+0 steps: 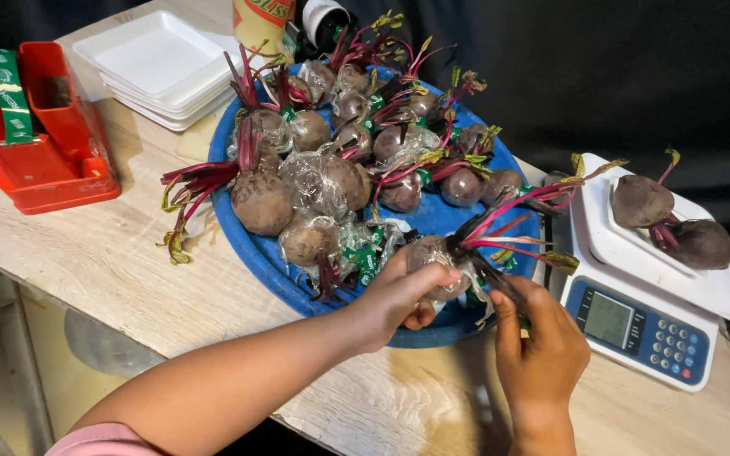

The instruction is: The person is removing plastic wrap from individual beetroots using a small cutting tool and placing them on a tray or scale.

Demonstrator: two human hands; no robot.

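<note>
My left hand (400,295) grips a beetroot wrapped in clear film (434,255) at the near rim of a round blue tray (257,253). My right hand (541,338) pinches the dark red stems (500,236) of that same beetroot, just right of the bulb. Several more film-wrapped beetroots (324,181) with red stalks and green tape fill the tray. One large bare beetroot (261,203) lies at the tray's left side.
A white and blue digital scale (635,325) stands to the right, carrying a white foam tray with two beetroots (669,224). A red tape dispenser (40,127) sits at the left. Stacked white foam trays (154,59) lie behind. The wooden table edge runs along the near side.
</note>
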